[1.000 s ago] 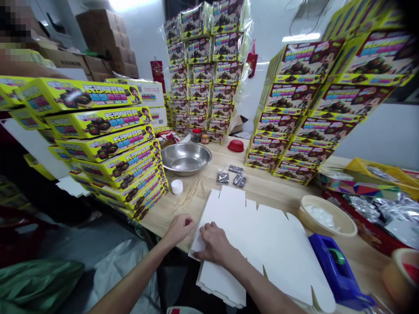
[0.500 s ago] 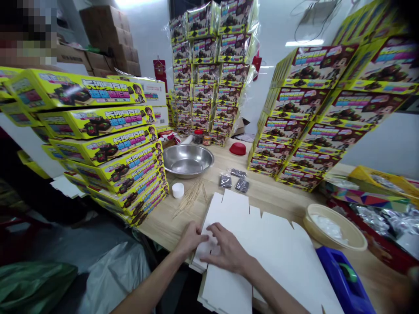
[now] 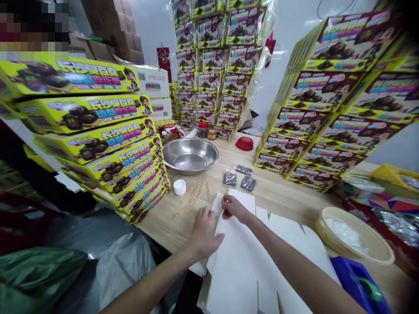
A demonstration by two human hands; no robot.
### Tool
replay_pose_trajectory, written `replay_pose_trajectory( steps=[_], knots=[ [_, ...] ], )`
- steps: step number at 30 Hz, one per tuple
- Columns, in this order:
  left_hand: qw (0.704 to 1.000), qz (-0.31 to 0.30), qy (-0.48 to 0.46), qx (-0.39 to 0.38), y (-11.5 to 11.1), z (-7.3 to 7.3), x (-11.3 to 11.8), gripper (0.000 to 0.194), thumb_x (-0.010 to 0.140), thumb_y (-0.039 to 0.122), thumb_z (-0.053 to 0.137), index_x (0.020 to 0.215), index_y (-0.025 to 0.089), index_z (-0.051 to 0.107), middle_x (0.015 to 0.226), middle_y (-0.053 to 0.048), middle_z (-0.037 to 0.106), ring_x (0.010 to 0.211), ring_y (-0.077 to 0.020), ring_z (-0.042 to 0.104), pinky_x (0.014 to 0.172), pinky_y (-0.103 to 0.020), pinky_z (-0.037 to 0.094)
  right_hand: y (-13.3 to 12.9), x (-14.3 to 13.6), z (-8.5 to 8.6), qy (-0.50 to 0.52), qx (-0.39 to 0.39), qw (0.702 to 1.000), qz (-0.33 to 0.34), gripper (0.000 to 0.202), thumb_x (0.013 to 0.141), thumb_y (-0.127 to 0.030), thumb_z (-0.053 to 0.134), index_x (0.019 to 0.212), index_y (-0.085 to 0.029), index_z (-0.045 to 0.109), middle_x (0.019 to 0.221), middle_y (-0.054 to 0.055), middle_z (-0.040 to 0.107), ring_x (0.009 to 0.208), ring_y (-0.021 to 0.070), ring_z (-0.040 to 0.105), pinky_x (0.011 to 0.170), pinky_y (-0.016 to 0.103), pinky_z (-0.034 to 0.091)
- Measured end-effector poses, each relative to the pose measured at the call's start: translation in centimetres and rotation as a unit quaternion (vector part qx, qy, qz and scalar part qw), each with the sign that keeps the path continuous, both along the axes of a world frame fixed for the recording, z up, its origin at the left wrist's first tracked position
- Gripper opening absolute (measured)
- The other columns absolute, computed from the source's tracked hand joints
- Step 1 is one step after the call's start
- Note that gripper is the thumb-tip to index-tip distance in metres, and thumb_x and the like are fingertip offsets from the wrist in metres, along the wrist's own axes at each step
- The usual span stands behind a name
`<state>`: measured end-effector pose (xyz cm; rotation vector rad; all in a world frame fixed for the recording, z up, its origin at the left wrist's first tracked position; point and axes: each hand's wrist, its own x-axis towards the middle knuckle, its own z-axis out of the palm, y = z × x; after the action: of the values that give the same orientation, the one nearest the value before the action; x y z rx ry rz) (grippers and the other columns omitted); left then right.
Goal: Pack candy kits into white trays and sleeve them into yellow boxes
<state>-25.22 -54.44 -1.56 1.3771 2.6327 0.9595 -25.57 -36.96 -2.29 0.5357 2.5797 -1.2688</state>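
Note:
Flat white cardboard box blanks point(image 3: 238, 261) lie stacked in front of me, plain side up, with slots cut along their edges. At the far left corner of the top one, my right hand point(image 3: 234, 207) pinches a narrow side flap that is partly folded up. Alongside the same left edge rests my left hand point(image 3: 206, 233), its thumb apart from its fingers, against the flap. Just past the hands lie a loose spread of thin wooden sticks point(image 3: 191, 196) and several small dark packets point(image 3: 230, 178). A white round cap point(image 3: 180, 187) sits left of the sticks.
Stacked yellow printed boxes point(image 3: 111, 144) rise at the left, and more box stacks point(image 3: 291, 117) stand right and behind. A steel basin point(image 3: 190, 157) and a red bowl point(image 3: 244, 143) are farther back. On the right are a beige basin point(image 3: 355, 257) and blue tape dispenser point(image 3: 356, 283).
My right hand has moved forward to the far end of the blank's left flap. My left hand has shifted slightly right along the edge. The view has moved a little.

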Motion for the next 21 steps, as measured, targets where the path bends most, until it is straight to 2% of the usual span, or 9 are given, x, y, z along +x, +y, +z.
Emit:
replay_pose_trajectory(
  steps=[2, 4, 6, 8, 10, 12, 14, 16, 21],
  knots=[
    [0.983, -0.169, 0.072, 0.0, 1.7, -0.6, 0.6, 0.032, 0.068, 0.034, 0.066, 0.092, 0.015, 0.056, 0.105, -0.012, 0.05, 0.1, -0.0268, 0.043, 0.092, -0.041, 0.037, 0.6, 2.4, -1.8, 0.072, -0.053, 0.995, -0.035, 0.019, 0.082, -0.017, 0.035, 0.099, -0.016, 0.043, 0.072, 0.001, 0.06, 0.061, 0.0105, 0.06, 0.057, 0.02, 0.049],
    [0.937, -0.333, 0.105, -0.022, 3.6, -1.9, 1.3, 0.034, 0.068, 0.042, 0.067, 0.086, 0.015, 0.058, 0.102, -0.013, 0.053, 0.1, -0.0279, 0.043, 0.092, -0.042, 0.038, 1.4, 4.3, -2.9, 0.127, -0.104, 0.985, -0.057, 0.022, 0.082, -0.021, 0.039, 0.104, -0.017, 0.042, 0.08, 0.002, 0.061, 0.064, 0.0118, 0.059, 0.057, 0.021, 0.049],
    [0.904, -0.417, 0.092, -0.026, 5.1, -3.3, 1.9, 0.049, 0.064, 0.054, 0.069, 0.091, 0.014, 0.059, 0.104, -0.014, 0.054, 0.101, -0.029, 0.044, 0.094, -0.043, 0.037, 2.3, 5.3, -2.9, 0.143, -0.067, 0.986, -0.06, 0.032, 0.082, -0.026, 0.045, 0.113, -0.018, 0.042, 0.084, 0.003, 0.062, 0.067, 0.0157, 0.06, 0.059, 0.027, 0.05],
    [0.897, -0.438, 0.056, -0.006, 6.0, -4.4, 2.1, 0.072, 0.058, 0.064, 0.068, 0.106, 0.012, 0.057, 0.115, -0.017, 0.052, 0.108, -0.031, 0.043, 0.1, -0.045, 0.034, 3.0, 5.1, -2.1, 0.145, 0.107, 0.982, -0.063, 0.047, 0.081, -0.029, 0.052, 0.125, -0.017, 0.041, 0.094, 0.009, 0.062, 0.08, 0.0229, 0.061, 0.069, 0.036, 0.05],
    [0.9, -0.435, 0.018, 0.013, 6.2, -5.0, 2.0, 0.085, 0.057, 0.069, 0.067, 0.117, 0.012, 0.052, 0.125, -0.019, 0.047, 0.117, -0.0335, 0.04, 0.106, -0.047, 0.026, 3.1, 3.7, -1.2, 0.175, 0.299, 0.936, -0.06, 0.059, 0.081, -0.034, 0.058, 0.133, -0.014, 0.039, 0.115, 0.019, 0.055, 0.104, 0.0324, 0.054, 0.084, 0.047, 0.045],
    [0.9, -0.436, -0.022, 0.011, 6.1, -5.0, 1.6, 0.09, 0.056, 0.071, 0.065, 0.123, 0.013, 0.049, 0.13, -0.018, 0.044, 0.123, -0.035, 0.036, 0.109, -0.047, 0.022, 2.4, 1.5, -0.8, 0.212, 0.399, 0.892, -0.023, 0.062, 0.083, -0.04, 0.057, 0.135, -0.012, 0.039, 0.135, 0.024, 0.04, 0.125, 0.0374, 0.036, 0.097, 0.054, 0.033],
    [0.889, -0.454, -0.066, -0.014, 5.9, -4.6, 1.2, 0.091, 0.059, 0.07, 0.064, 0.129, 0.015, 0.045, 0.134, -0.015, 0.043, 0.126, -0.0348, 0.036, 0.109, -0.046, 0.024, 1.2, -0.7, -1.4, 0.243, 0.413, 0.876, 0.052, 0.062, 0.086, -0.046, 0.052, 0.136, -0.012, 0.038, 0.144, 0.023, 0.029, 0.134, 0.0356, 0.023, 0.105, 0.057, 0.021],
    [0.87, -0.478, -0.107, -0.047, 5.9, -3.9, 0.9, 0.088, 0.065, 0.067, 0.061, 0.135, 0.019, 0.038, 0.139, -0.012, 0.04, 0.127, -0.0331, 0.036, 0.107, -0.045, 0.027, 0.1, -2.1, -2.4, 0.26, 0.392, 0.873, 0.126, 0.065, 0.086, -0.053, 0.047, 0.137, -0.014, 0.038, 0.147, 0.021, 0.025, 0.137, 0.0329, 0.017, 0.108, 0.058, 0.014],
    [0.835, -0.527, -0.116, -0.108, 6.4, -2.3, 1.0, 0.08, 0.075, 0.061, 0.054, 0.14, 0.021, 0.032, 0.144, -0.011, 0.036, 0.13, -0.0341, 0.033, 0.108, -0.049, 0.027, -0.7, -2.0, -3.6, 0.266, 0.341, 0.886, 0.17, 0.072, 0.084, -0.065, 0.04, 0.133, -0.013, 0.04, 0.145, 0.021, 0.029, 0.136, 0.0319, 0.019, 0.107, 0.058, 0.018]
  ],
)
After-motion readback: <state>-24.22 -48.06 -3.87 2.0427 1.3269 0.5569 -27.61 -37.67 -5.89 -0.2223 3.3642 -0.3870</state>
